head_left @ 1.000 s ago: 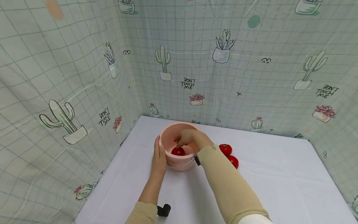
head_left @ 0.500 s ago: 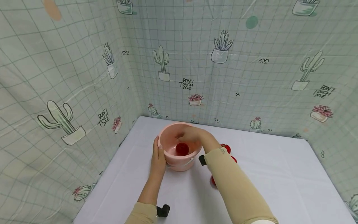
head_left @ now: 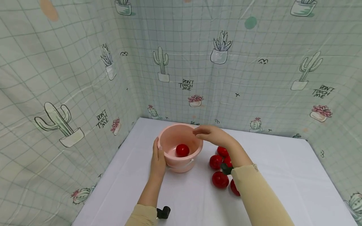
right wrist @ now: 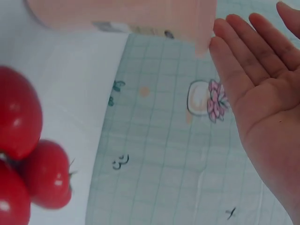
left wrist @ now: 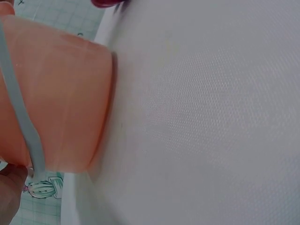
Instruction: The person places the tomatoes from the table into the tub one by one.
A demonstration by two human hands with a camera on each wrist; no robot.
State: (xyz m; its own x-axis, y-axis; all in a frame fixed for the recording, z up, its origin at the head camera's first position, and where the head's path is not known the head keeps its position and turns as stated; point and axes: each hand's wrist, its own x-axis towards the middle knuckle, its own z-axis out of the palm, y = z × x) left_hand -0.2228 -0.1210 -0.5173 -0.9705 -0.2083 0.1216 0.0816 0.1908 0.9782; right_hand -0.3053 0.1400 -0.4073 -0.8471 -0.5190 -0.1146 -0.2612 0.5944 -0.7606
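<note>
A pink bucket (head_left: 181, 164) with a pale handle stands upright on the white table, and one tomato (head_left: 182, 150) lies inside it. My left hand (head_left: 157, 163) holds the bucket's left side, thumb near the rim and fingers along the outer wall. Over the right rim is my right hand (head_left: 213, 135), its fingers extended and nothing in its grasp. The right wrist view shows that palm (right wrist: 269, 108) with straight fingers close to the rim; whether they touch it I cannot tell. Several red tomatoes (head_left: 220, 180) lie right of the bucket, partly hidden by the right forearm.
A white cloth covers the table (head_left: 282, 175). Behind and to the left hangs a curtain (head_left: 181, 62) with cactus drawings. Black camera mounts (head_left: 164, 212) sit at both wrists.
My right hand has risen out of the bucket and moved right to its rim, leaving the tomato inside. More tomatoes show beside the forearm. My left hand keeps its place on the bucket.
</note>
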